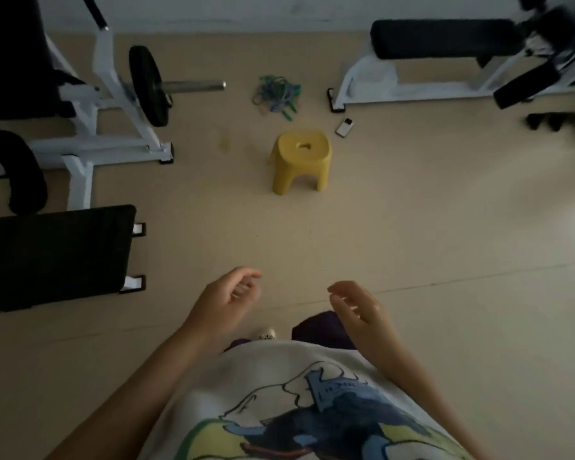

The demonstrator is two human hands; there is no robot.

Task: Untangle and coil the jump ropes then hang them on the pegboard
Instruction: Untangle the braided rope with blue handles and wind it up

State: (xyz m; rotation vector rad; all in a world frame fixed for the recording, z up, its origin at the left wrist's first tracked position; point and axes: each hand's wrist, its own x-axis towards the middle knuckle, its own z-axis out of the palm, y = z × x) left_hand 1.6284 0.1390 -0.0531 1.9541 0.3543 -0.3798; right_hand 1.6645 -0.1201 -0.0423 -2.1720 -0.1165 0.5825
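Observation:
A tangled heap of green and blue jump ropes point(277, 93) lies on the beige floor, far ahead of me and just beyond a yellow stool. My left hand point(225, 298) hovers in front of my body with fingers loosely curled and nothing in it. My right hand point(356, 308) hangs beside it, also relaxed and holding nothing. Both hands are far from the ropes. No pegboard is in view.
A small yellow plastic stool point(300, 161) stands mid-floor. A phone point(344, 127) lies to its right. A white weight machine with a black plate point(148, 85) and a black padded bench point(52, 255) fill the left; another white bench point(445, 39) stands at the back right.

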